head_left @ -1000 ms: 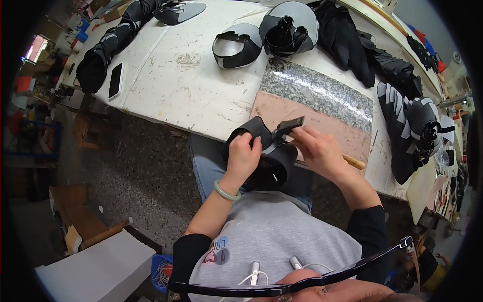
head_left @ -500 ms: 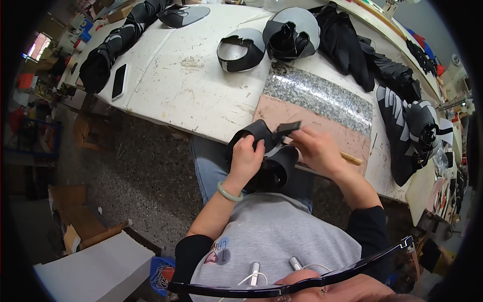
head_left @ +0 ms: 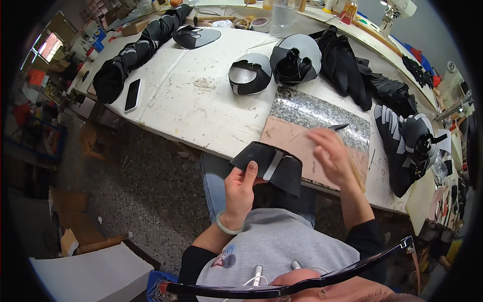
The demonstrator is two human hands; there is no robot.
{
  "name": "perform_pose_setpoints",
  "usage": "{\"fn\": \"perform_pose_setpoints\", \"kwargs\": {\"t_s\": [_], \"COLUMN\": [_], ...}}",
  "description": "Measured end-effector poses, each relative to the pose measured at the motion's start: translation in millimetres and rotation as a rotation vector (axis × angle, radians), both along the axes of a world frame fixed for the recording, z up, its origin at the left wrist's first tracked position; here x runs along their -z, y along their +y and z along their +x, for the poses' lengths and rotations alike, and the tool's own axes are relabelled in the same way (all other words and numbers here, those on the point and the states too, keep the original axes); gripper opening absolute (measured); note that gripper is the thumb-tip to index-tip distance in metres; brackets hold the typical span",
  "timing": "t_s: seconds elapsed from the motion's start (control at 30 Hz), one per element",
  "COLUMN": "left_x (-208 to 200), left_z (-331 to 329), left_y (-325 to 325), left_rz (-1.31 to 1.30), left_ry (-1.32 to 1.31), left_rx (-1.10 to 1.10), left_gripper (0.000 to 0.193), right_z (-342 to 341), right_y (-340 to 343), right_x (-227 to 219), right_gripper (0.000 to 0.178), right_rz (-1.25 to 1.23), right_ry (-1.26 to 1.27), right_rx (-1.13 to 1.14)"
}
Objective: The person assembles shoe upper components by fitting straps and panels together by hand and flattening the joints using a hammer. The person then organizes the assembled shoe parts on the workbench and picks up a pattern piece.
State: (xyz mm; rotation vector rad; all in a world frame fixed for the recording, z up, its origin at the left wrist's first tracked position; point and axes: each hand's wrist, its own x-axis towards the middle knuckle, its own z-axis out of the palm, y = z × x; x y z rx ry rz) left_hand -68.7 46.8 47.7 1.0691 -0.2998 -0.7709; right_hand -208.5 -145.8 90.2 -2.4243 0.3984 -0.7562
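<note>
My left hand [head_left: 240, 191] grips a black sheet-like piece [head_left: 288, 177], likely part of a shoe upper, thumb on top and fingers beneath. A pale grey strip [head_left: 274, 165] runs across its middle. The piece is held at the table's front edge, over my lap. To its right, my right hand [head_left: 330, 153] is raised above the pink board [head_left: 287, 132]. It holds a hammer: the dark, pointed head [head_left: 339, 127] shows beyond the fingers and a bit of wooden handle [head_left: 360, 180] beside the wrist. The palm side of this hand is hidden.
A speckled stone slab [head_left: 322, 111] adjoins the pink board. Grey-and-black shoe uppers [head_left: 250, 74] stand behind it, with black pieces [head_left: 344, 68] heaped to the right. A phone [head_left: 133, 94] lies at left beside a long row of stacked black pieces [head_left: 135, 56]. More stacked pieces [head_left: 394, 146] sit right.
The black piece was bent into curves and now lies flatter in my left hand, its grey strip exposed. My right hand has moved right, lifting the hammer away from it.
</note>
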Motion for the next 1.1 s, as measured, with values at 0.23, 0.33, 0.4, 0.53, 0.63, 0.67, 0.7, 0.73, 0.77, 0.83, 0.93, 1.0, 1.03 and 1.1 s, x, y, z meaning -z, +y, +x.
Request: {"fn": "perform_pose_setpoints", "kwargs": {"t_s": [0.23, 0.33, 0.4, 0.53, 0.63, 0.67, 0.7, 0.73, 0.77, 0.83, 0.93, 1.0, 1.03, 1.1], "left_x": [-16.6, -1.1, 3.1, -15.5, 17.8, 30.7, 25.0, 27.8, 36.0, 48.3, 64.0, 65.9, 67.4, 76.1], "left_z": [28.5, 45.5, 54.7, 64.9, 73.0, 77.1, 71.8, 72.5, 73.5, 78.2, 92.0, 104.2, 112.2, 129.0], "left_y": [17.6, 27.0, 32.4, 41.5, 48.1, 52.9, 50.3, 54.9, 55.3, 51.3, 45.2, 37.9, 32.2, 15.0], "left_rz": [-0.320, -0.601, -0.759, -0.600, -0.487, -0.469, -0.309, -0.307, -0.229, -0.168, -0.050, 0.016, 0.036, 0.043], "left_ry": [0.657, 0.917, 0.936, 0.525, 0.473, 0.442, 0.454, 0.447, 0.409, 0.360, 0.220, 0.157, 0.044, -0.115], "left_rx": [0.185, 0.352, 0.373, 0.265, 0.203, 0.218, 0.095, 0.080, 0.054, 0.042, -0.004, -0.032, -0.077, -0.175], "left_gripper": [0.033, 0.035, 0.041, 0.047, 0.036, 0.032, 0.025, 0.025, 0.023, 0.019, 0.020, 0.020, 0.020, 0.021], "right_z": [52.8, 82.7, 104.3, 150.2, 182.7, 198.9, 211.4, 224.1, 230.5, 240.3, 246.3, 242.3, 241.0, 238.9], "right_y": [24.4, 21.7, 16.2, -14.0, -30.8, -37.6, -46.1, -50.1, -54.4, -72.2, -101.2, -104.6, -102.9, -99.2], "right_x": [-14.2, -20.4, -45.1, -125.9, -159.0, -155.2, -144.8, -129.5, -108.3, -59.7, 12.5, 31.3, 32.6, 26.5], "right_gripper": [0.026, 0.027, 0.025, 0.021, 0.017, 0.017, 0.017, 0.014, 0.014, 0.015, 0.016, 0.015, 0.017, 0.030], "right_rz": [1.073, 1.167, 0.665, 0.190, -0.114, -0.271, -0.430, -0.477, -0.554, -0.639, -0.670, -0.614, -0.573, -0.553], "right_ry": [0.263, 0.270, 0.242, -0.113, -0.260, -0.219, -0.167, -0.048, -0.027, 0.067, 0.309, 0.405, 0.420, 0.444], "right_rx": [-0.421, -0.544, -0.559, -0.420, -0.457, -0.493, -0.518, -0.474, -0.466, -0.476, -0.517, -0.523, -0.475, -0.433]}}
